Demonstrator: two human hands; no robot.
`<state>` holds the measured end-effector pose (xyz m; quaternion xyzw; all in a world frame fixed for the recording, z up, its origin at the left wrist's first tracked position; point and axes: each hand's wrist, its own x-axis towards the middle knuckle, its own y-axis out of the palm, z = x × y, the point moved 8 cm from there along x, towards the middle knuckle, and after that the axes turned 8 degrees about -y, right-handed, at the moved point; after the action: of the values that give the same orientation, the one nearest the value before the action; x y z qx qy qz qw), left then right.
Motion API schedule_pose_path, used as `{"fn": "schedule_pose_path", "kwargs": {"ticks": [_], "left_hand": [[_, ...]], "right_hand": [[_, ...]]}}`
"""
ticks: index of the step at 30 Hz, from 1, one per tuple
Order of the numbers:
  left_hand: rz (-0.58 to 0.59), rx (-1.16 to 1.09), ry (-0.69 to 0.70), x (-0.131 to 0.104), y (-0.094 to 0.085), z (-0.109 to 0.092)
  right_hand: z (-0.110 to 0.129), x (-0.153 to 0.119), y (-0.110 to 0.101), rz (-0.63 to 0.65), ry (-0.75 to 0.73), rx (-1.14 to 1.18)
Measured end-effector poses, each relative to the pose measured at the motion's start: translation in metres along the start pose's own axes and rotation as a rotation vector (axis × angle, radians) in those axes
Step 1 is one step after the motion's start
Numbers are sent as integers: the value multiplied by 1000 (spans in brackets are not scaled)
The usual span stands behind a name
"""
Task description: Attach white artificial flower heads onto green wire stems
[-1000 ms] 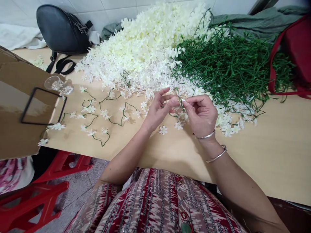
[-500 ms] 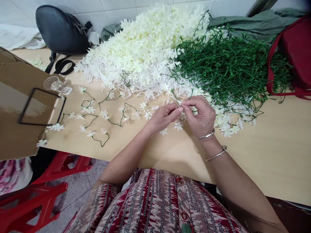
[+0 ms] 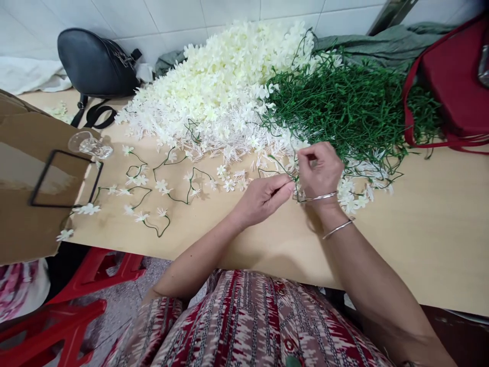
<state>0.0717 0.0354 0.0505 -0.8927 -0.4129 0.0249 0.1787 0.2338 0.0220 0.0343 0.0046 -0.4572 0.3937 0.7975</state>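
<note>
My left hand [image 3: 267, 198] pinches a thin green artificial stem [image 3: 281, 165] between thumb and finger, just above the table. The stem's tip points up and away toward the flower pile. Close by on the right, my right hand [image 3: 323, 171] is closed, its fingertips curled at the edge of the white stamens [image 3: 240, 130]. What those fingers hold, if anything, is too small to make out. To the left of my hands, a wavy green stem with small white flowers [image 3: 162, 186] lies spread over the table.
Cream artificial petals [image 3: 237, 66] are heaped at the back, beside a tangle of green stems [image 3: 351, 99]. A black bag [image 3: 97, 63] and a red bag [image 3: 454, 81] flank them. At left are a clear plastic cup [image 3: 89, 145] and a cardboard box [image 3: 30, 173].
My hands have come apart from their shared pinch. The left has moved slightly nearer to me with the green stem; the right has turned toward the stamens. The view has shifted a little.
</note>
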Motion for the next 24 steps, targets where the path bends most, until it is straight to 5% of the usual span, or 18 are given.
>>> {"fn": "schedule_pose_path", "kwargs": {"ticks": [9,13,20,24], "left_hand": [[-320,-122,-70,4,-46,31],[-277,-156,-60,1,-50,25],[131,-14,55,-1,-30,5],[-66,143,100,3,-37,20]], "right_hand": [[-11,5,-28,-187,-47,-61],[11,8,-34,-213,-151,-74],[29,9,-13,-36,-91,123],[25,8,-13,-47,-34,134]]}}
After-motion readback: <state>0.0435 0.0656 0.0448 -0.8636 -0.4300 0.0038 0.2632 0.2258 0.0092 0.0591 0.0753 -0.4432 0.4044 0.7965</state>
